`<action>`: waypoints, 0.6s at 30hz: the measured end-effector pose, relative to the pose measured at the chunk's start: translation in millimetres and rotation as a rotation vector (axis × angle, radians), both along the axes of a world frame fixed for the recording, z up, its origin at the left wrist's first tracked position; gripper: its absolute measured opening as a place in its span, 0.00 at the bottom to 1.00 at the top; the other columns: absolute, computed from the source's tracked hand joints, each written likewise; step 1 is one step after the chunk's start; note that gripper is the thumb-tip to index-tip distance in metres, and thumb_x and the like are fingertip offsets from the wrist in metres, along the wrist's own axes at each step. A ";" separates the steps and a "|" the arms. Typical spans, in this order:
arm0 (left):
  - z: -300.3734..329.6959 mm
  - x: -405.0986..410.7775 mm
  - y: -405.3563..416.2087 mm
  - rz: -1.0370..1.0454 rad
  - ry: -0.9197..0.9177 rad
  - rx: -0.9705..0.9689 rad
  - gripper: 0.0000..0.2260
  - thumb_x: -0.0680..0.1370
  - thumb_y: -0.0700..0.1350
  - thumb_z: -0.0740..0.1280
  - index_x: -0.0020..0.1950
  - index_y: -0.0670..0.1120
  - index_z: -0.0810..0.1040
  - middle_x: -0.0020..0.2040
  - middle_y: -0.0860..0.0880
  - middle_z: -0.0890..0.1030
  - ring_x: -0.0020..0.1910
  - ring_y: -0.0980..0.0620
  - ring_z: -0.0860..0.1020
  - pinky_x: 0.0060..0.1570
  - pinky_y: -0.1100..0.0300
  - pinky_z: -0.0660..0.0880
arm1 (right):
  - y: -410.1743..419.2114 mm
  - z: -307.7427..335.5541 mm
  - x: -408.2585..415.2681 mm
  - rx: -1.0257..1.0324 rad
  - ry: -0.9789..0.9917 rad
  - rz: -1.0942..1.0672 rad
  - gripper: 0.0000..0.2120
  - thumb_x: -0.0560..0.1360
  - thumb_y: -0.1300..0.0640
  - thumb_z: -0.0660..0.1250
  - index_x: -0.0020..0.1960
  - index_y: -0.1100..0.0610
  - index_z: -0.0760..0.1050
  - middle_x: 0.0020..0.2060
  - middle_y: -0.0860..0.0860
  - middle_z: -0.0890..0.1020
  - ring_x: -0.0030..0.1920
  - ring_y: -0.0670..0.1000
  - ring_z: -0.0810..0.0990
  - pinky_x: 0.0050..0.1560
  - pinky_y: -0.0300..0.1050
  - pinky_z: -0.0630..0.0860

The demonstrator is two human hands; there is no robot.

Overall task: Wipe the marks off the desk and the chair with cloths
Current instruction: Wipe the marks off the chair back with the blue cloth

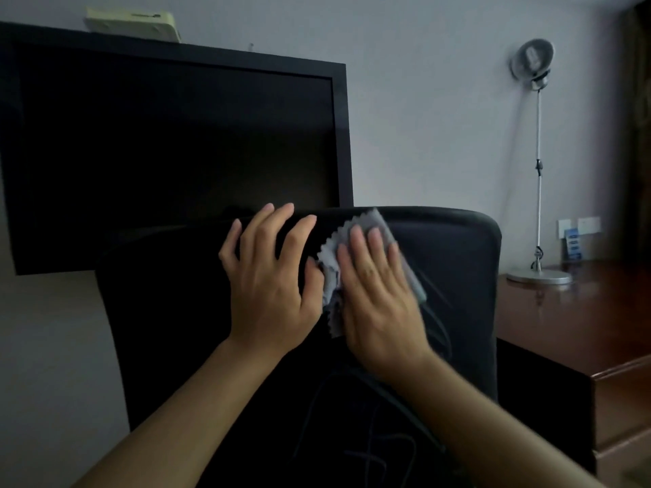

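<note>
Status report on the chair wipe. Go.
Right hand flat, pressing the grey cloth on the chair back. Left hand open, bracing the chair's top edge. Faint marks visible beside the cloth. Nothing in the way.

Two hands are counted: one left hand (271, 276) and one right hand (378, 297). One grey cloth (380, 223) with a zigzag edge is counted. One black chair (454, 269) is counted. One wooden desk (570, 318) is counted. One black screen (176, 142) is counted. One silver lamp (538, 170) is counted. One pale green box (134, 24) is counted. Two wall plates (579, 225) are counted.
</note>
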State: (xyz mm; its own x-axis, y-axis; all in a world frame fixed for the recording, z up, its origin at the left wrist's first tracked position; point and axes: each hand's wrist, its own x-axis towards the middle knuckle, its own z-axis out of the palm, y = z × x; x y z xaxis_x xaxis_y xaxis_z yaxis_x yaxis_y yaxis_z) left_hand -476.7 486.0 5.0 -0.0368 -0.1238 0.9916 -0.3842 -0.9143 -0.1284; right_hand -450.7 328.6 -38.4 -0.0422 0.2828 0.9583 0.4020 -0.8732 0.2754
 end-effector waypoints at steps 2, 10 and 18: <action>-0.8 -0.1 0.2 0.008 0.002 0.012 0.21 0.76 0.45 0.64 0.69 0.44 0.74 0.70 0.42 0.73 0.73 0.43 0.66 0.74 0.43 0.53 | 12.2 -45.1 3.5 -0.032 0.057 0.038 0.21 0.84 0.55 0.52 0.73 0.65 0.64 0.74 0.61 0.62 0.78 0.59 0.55 0.77 0.60 0.55; 4.6 -9.9 -4.8 0.058 0.028 0.093 0.23 0.73 0.44 0.64 0.68 0.44 0.75 0.69 0.40 0.74 0.72 0.41 0.68 0.71 0.41 0.58 | -14.2 -24.1 7.2 0.067 -0.024 0.015 0.22 0.81 0.60 0.58 0.72 0.67 0.63 0.73 0.64 0.63 0.76 0.62 0.59 0.76 0.63 0.55; 17.1 -3.0 -45.6 0.051 0.095 0.239 0.26 0.73 0.47 0.63 0.72 0.47 0.72 0.72 0.44 0.72 0.75 0.44 0.65 0.74 0.41 0.55 | -11.3 -48.7 12.1 0.558 0.072 0.115 0.22 0.82 0.62 0.53 0.74 0.69 0.60 0.75 0.62 0.58 0.77 0.61 0.54 0.77 0.61 0.53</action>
State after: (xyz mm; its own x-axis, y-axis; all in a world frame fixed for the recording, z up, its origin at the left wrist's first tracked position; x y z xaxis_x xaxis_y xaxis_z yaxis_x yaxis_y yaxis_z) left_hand -479.7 440.4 22.1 0.0671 -0.3540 0.9328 -0.3586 -0.8810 -0.3085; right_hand -438.6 317.3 -87.1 0.0283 -0.2697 0.9625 0.5035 -0.8280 -0.2468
